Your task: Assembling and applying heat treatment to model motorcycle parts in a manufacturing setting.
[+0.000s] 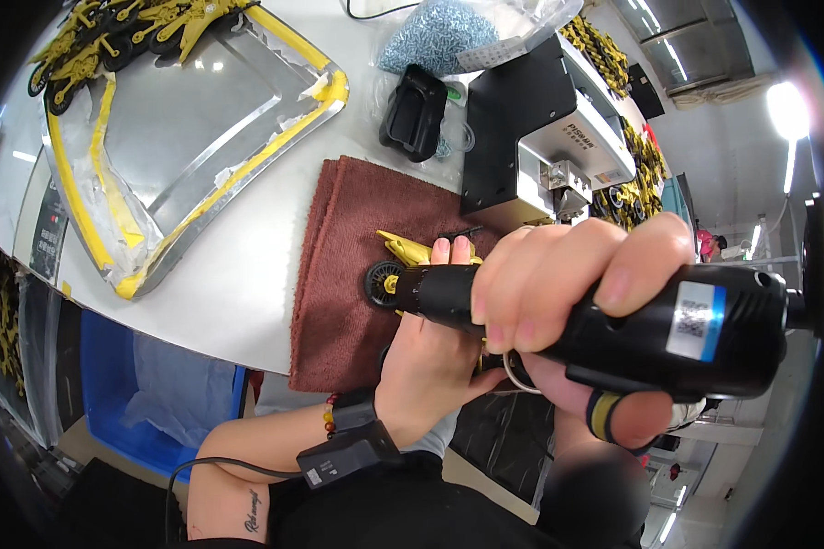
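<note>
My right hand (581,284) is wrapped round a black electric screwdriver (677,329), held across the front of me with its nose pointing left. The nose end lies over a yellow toy motorcycle (407,247) with a black spoked wheel (381,285). My left hand (430,366) grips the toy from the near side, two fingertips showing above the screwdriver. Beneath the toy is a folded brown cloth (339,229). The screwdriver hides the tip of its bit and much of the toy.
A screw feeder box (522,119) stands behind my hands, beside a black tray (414,112) and a bag of small screws (439,37). At left, a metal tray (201,137) edged with yellow tape bears several toy motorcycles (137,37). A blue bin (110,384) sits below the table.
</note>
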### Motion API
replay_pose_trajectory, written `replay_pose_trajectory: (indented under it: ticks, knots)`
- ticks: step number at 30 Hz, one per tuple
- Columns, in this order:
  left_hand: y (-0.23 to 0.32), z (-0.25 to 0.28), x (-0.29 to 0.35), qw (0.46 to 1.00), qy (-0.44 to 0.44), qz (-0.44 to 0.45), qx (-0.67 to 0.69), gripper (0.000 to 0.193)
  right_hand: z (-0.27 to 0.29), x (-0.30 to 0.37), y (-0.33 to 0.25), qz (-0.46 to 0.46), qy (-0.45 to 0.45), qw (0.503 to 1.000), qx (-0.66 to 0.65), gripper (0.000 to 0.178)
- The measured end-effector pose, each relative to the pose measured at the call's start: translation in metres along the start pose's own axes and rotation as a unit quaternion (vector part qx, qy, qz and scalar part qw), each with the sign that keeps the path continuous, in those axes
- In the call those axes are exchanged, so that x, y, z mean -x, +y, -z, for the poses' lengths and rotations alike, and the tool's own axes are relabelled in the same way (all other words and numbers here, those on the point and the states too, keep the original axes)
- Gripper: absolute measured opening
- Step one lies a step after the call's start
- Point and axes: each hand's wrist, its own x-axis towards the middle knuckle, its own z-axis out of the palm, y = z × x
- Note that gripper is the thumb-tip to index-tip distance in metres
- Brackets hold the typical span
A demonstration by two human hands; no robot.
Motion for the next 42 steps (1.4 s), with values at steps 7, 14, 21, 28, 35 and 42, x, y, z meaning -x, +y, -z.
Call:
replay_pose_trajectory:
  ticks: [7,14,21,28,35,42]
  knots:
    - [0.004,0.005,-0.005,0.991,-0.106,0.023,-0.082,0.085,0.008,0.004,-0.009,0.11,0.079,0.988,-0.08,0.045]
    - [0.007,0.003,-0.004,0.988,-0.102,0.03,-0.114,0.099,0.105,0.005,-0.068,0.143,0.154,0.977,0.019,0.041]
    - [0.006,0.002,-0.004,0.989,-0.098,0.022,-0.111,0.1,0.122,-0.003,-0.032,0.144,0.175,0.974,0.022,0.04]
    - [0.009,0.004,-0.007,0.989,-0.1,0.02,-0.107,0.095,0.075,0.005,-0.044,0.124,0.072,0.99,-0.018,0.045]
    - [0.005,0.001,0.001,0.981,-0.133,0.022,-0.138,0.085,0.028,-0.017,0.001,0.124,0.002,0.99,-0.068,0.052]
    - [0.005,0.003,-0.004,0.985,-0.094,0.001,-0.141,0.078,0.015,-0.032,0.017,0.062,0.013,0.993,-0.104,0.051]
